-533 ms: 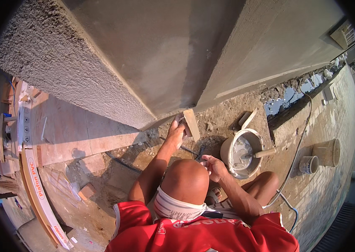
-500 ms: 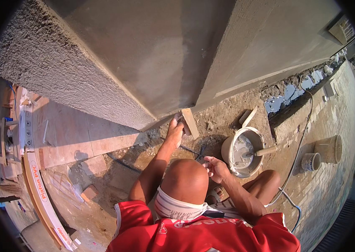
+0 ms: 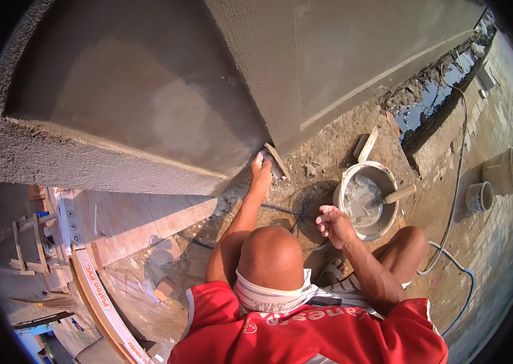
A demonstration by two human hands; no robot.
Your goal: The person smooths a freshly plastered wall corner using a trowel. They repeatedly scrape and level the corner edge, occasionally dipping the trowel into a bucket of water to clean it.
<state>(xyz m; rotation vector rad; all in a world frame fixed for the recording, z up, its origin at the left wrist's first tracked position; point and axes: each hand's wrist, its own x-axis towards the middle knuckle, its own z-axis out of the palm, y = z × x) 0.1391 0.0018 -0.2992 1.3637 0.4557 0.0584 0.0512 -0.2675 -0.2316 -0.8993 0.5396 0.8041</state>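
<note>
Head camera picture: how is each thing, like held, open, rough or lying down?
Left hand: closed around hand float
Hand float: held, tilted, low by the wall
Right hand: fingers bent, nothing visibly held
Bucket: open, part full
Grey mix: wet-looking, in the bucket
Trowel: in the bucket, handle past the rim
Wall: smooth in places, rough in others
Hose: lying curved on the ground
</note>
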